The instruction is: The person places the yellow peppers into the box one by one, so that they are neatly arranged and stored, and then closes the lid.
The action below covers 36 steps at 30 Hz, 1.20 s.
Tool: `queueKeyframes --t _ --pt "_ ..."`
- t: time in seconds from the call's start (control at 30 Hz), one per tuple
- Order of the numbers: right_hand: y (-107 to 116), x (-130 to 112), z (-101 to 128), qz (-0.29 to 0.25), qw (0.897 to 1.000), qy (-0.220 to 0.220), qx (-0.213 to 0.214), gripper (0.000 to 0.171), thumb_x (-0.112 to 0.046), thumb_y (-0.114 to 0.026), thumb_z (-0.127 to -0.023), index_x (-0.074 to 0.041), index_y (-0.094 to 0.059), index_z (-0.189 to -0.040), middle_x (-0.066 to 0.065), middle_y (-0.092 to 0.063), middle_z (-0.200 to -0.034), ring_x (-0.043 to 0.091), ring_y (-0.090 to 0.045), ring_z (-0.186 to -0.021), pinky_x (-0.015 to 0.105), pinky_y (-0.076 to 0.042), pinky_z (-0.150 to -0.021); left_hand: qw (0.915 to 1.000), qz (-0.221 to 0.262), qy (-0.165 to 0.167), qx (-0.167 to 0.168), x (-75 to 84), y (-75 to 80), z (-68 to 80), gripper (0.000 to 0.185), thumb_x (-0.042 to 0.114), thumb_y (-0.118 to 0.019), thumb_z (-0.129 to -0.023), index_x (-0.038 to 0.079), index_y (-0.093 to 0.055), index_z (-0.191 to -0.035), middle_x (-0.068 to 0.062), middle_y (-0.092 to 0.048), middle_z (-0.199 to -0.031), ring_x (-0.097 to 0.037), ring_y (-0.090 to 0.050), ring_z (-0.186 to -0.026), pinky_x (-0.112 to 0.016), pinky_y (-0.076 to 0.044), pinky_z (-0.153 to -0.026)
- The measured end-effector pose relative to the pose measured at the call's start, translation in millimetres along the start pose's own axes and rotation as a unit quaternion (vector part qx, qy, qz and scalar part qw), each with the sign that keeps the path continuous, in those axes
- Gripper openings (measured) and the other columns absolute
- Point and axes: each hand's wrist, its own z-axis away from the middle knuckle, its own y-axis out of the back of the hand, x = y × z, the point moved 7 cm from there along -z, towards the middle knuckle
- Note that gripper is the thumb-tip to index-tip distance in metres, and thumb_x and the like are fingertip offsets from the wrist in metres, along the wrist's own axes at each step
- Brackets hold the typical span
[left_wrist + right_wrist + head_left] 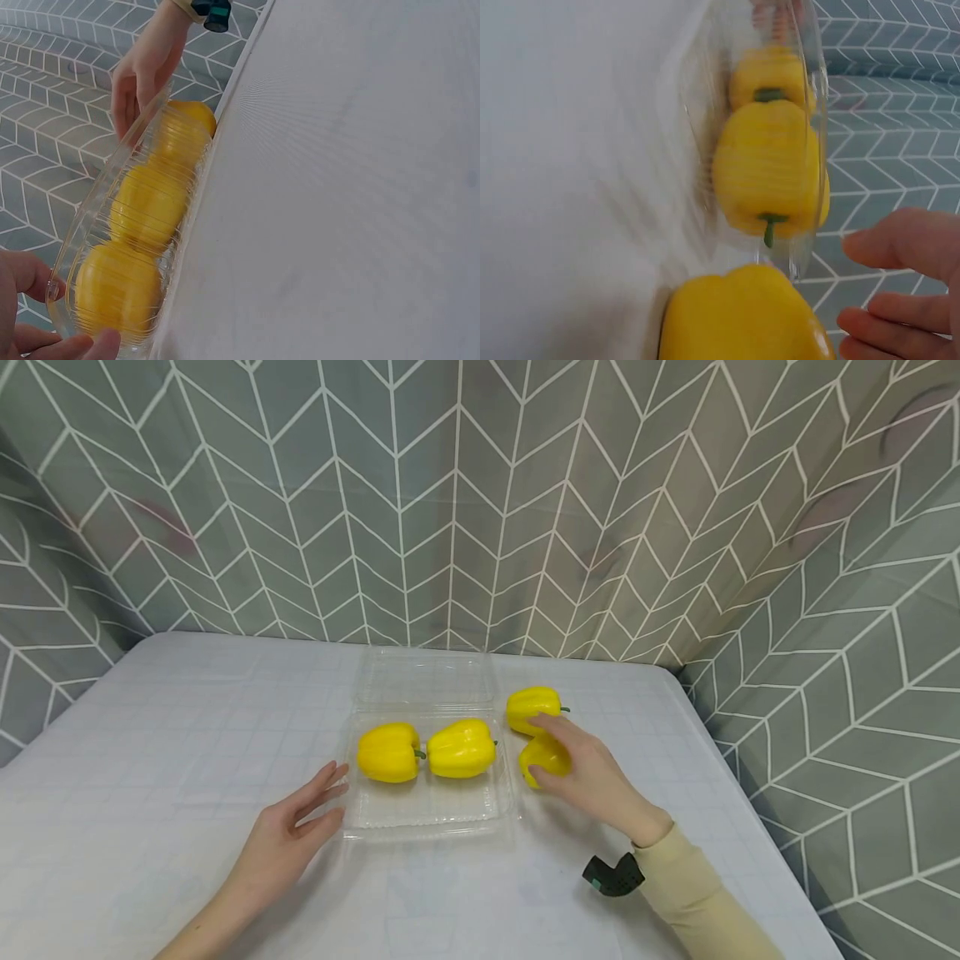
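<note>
An open clear plastic clamshell box (420,820) lies on the white table, holding two yellow bell peppers (387,752) (461,747). Two more yellow peppers lie just right of it, one farther (531,706) and one nearer (542,760). My right hand (558,745) is spread over the nearer one, thumb at its front. In the right wrist view its fingers (900,240) stand a little apart from that pepper (742,315). My left hand (330,793) lies flat on the table, straight fingertips (97,345) at the box's left rim (90,225).
The box's lid (423,681) lies folded back toward the grey chevron-patterned curtain (480,502) that walls the table on three sides. The table's right edge (720,752) runs close to the loose peppers. A black device (613,875) hangs at my right wrist.
</note>
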Motion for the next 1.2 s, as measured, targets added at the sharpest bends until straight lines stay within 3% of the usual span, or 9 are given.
queueKeyframes --t 0.2,0.67,1.2 --pt "9 9 0 0.000 1.000 0.011 -0.016 0.061 -0.014 -0.081 -0.082 -0.004 -0.056 -0.137 0.011 -0.059 -0.138 0.031 -0.055 -0.129 0.050 -0.045 -0.110 1.0000 -0.003 0.006 -0.001 0.4 -0.2 0.1 0.061 0.012 -0.064 -0.099 0.002 -0.037 -0.153 -0.015 -0.051 -0.149 0.011 -0.054 -0.120 -0.007 -0.049 -0.090" --pt "21 43 0 0.005 0.997 -0.039 -0.072 0.067 -0.020 -0.082 -0.083 -0.007 -0.052 -0.142 0.013 -0.054 -0.145 0.038 -0.048 -0.135 0.059 -0.041 -0.110 1.0000 -0.004 0.001 0.000 0.3 -0.3 -0.1 0.061 0.013 -0.063 -0.099 0.000 -0.037 -0.152 -0.016 -0.051 -0.148 0.011 -0.054 -0.120 -0.008 -0.050 -0.090" --pt "24 55 2 -0.011 0.994 -0.054 -0.099 0.066 -0.025 -0.083 -0.083 -0.003 -0.054 -0.139 0.014 -0.056 -0.143 0.039 -0.047 -0.136 0.061 -0.039 -0.111 1.0000 -0.003 0.004 -0.003 -0.9 -0.2 0.4 0.061 0.015 -0.063 -0.100 0.001 -0.036 -0.153 -0.014 -0.051 -0.149 0.012 -0.054 -0.120 -0.008 -0.050 -0.090"
